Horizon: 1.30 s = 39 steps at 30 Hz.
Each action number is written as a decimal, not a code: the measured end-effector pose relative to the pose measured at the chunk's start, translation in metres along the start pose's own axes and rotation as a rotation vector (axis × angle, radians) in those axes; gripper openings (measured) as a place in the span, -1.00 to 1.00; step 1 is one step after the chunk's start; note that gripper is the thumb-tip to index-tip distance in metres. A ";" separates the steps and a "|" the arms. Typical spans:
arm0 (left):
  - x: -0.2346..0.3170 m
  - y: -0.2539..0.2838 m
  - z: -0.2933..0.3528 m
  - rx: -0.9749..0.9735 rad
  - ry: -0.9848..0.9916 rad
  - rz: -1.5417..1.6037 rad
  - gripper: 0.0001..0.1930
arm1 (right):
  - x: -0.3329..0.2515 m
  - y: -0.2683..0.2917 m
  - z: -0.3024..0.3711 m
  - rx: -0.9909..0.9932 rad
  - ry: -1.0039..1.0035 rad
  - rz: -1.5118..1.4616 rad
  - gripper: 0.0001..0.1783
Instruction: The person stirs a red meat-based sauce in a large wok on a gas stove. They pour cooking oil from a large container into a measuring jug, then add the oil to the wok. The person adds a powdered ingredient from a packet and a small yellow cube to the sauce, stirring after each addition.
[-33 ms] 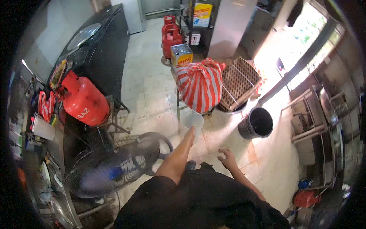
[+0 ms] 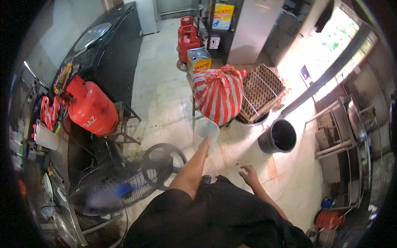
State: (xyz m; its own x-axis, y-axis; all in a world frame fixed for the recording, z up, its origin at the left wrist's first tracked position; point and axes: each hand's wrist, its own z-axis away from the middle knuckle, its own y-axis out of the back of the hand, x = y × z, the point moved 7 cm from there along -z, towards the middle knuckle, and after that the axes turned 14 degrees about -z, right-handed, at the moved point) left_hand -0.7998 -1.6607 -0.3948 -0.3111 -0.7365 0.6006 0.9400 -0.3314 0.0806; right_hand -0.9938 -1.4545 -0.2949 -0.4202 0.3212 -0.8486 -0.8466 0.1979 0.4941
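The left hand (image 2: 204, 144) is gripping a translucent plastic tub (image 2: 205, 129) by its near rim, fingers closed, at twelve o'clock from the body. It looks light, thin-walled and flexible, so the rim suits holding. The right hand (image 2: 249, 173) is hanging loosely spread, empty, with a striped sack (image 2: 218, 93) beyond.

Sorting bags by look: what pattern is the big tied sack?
Red and white stripes on the sack, head view.

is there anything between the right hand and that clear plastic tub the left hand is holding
Nothing visible does. The left hand grips the near rim of the clear plastic tub, held out over the tiled floor. The right hand hangs empty, lower and to the right, with only bare floor showing between it and the tub.
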 end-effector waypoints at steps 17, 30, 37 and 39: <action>0.156 0.252 -0.159 0.188 0.023 -0.114 -0.21 | 0.195 0.140 -0.187 0.374 -0.455 -0.238 -0.82; 0.104 0.440 -0.223 0.342 0.305 0.178 -0.27 | -0.237 0.062 -0.630 0.391 0.236 -0.612 -0.81; 0.246 0.545 -0.319 0.219 0.386 -0.166 -0.37 | -0.271 -0.080 -0.702 0.285 0.001 -0.645 -0.82; 0.306 0.569 -0.358 0.209 0.250 -0.269 -0.40 | -0.271 -0.093 -0.715 0.314 0.005 -0.613 -0.82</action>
State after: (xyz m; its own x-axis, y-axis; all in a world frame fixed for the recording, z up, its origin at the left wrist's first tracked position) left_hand -0.4099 -2.2858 -0.4494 -0.5493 -0.7690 0.3270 0.8209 -0.4235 0.3832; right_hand -1.0349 -2.2222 -0.2461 0.1019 0.0613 -0.9929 -0.7977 0.6014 -0.0448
